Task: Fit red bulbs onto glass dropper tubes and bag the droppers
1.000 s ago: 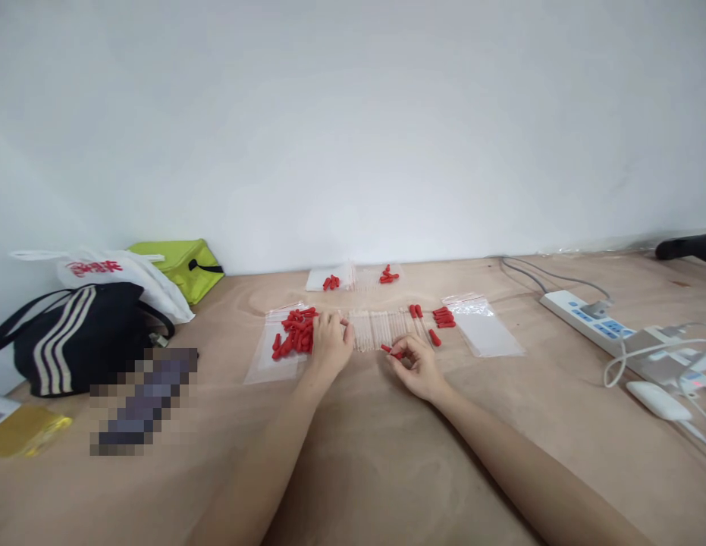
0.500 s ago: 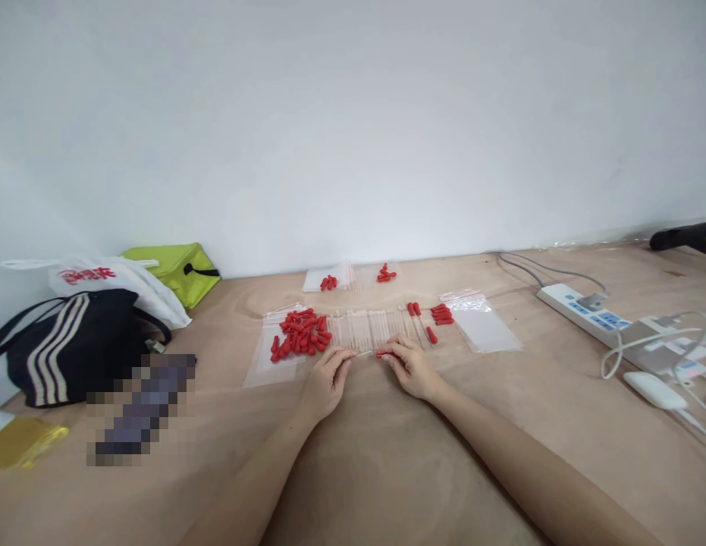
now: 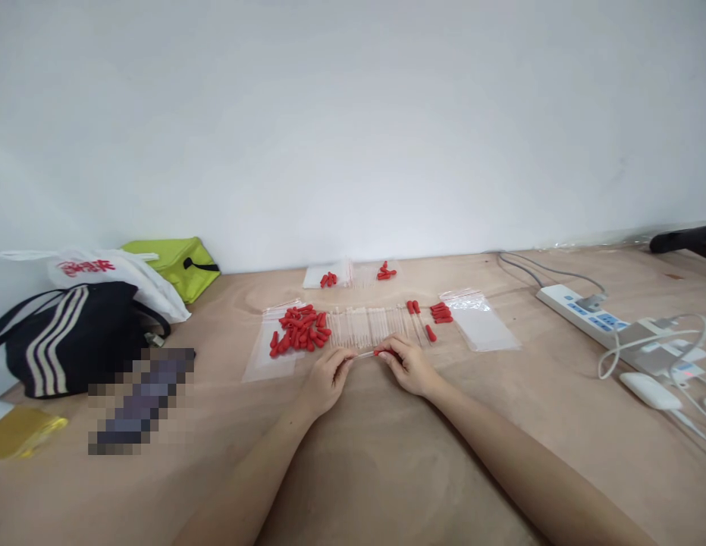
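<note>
Between my hands a thin clear glass dropper tube [image 3: 364, 354] lies nearly level. My left hand [image 3: 328, 377] pinches its left end. My right hand [image 3: 410, 365] is closed on a red rubber bulb [image 3: 378, 353] at the tube's right end; how far the tube goes into it I cannot tell. Just beyond my hands lies a row of clear glass tubes [image 3: 364, 326]. Several red bulbs are heaped in a pile [image 3: 301, 330] to the left of the row. At its right end, a few tubes carry red bulbs [image 3: 412, 307], and a small group of loose red bulbs [image 3: 441, 312] lies beside them.
Clear zip bags lie under the pile and at the right [image 3: 483, 322]. Farther back are more bulbs on another bag [image 3: 328, 280]. A power strip [image 3: 585, 312] with cables lies right; a black bag [image 3: 73, 341], white plastic bag [image 3: 153, 284] and green bag [image 3: 176, 265] stand left.
More of the tube shows between my hands, and the red bulb sits in line with it. Both hands stay in nearly the same place; the view has shifted slightly.
</note>
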Motion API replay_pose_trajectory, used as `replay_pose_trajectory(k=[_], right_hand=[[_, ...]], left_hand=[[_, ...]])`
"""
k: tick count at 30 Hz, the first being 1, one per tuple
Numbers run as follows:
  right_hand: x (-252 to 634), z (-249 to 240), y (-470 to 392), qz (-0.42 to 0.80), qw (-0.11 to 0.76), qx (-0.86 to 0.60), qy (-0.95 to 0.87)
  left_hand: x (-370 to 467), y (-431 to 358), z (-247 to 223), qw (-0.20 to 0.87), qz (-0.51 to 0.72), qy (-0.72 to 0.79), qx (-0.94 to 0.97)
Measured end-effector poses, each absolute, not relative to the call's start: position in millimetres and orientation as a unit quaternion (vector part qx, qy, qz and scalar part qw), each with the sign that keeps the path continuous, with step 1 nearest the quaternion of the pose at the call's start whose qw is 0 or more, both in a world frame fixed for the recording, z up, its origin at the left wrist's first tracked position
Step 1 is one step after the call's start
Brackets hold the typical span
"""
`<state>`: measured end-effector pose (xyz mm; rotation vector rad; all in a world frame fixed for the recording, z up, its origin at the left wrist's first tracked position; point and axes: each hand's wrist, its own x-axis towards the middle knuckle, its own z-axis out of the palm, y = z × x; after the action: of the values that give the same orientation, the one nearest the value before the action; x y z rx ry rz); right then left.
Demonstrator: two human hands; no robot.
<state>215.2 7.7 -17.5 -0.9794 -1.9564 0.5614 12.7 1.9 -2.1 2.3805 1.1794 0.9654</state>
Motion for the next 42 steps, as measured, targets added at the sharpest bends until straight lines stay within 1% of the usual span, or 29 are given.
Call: replay_pose_trajectory(k=[7, 17, 27, 32, 36, 39, 42], right_hand=[[215.2, -17.8, 7.1, 0.245, 0.406, -0.362, -0.803], [215.6, -19.1, 9.1, 0.217, 0.412, -0.339, -0.818], [215.3, -22.9, 9.7, 0.186, 0.401, -0.308, -0.843], [214.6, -19.6, 8.3, 0.197, 0.398, -0.322, -0.836], [215.6, -17.5, 7.4, 0.204, 0.38, -0.337, -0.837], [216.8, -19.3, 9.0, 0.189, 0.359, -0.358, -0.841], [218.5, -22.9, 12.6, 0.168, 0.357, -0.393, -0.831]], left_hand=[[9.6, 5.5, -11.9, 0.154, 0.357, 0.37, 0.844], [9.3, 8.4, -13.6, 0.181, 0.372, 0.353, 0.839], [8.8, 8.5, -20.0, 0.176, 0.36, 0.337, 0.852], [11.3, 7.9, -19.3, 0.167, 0.366, 0.337, 0.851], [15.5, 7.9, -22.9, 0.156, 0.373, 0.338, 0.85], [17.5, 8.3, -25.2, 0.139, 0.366, 0.346, 0.853], [16.2, 9.2, -24.6, 0.114, 0.372, 0.366, 0.846]])
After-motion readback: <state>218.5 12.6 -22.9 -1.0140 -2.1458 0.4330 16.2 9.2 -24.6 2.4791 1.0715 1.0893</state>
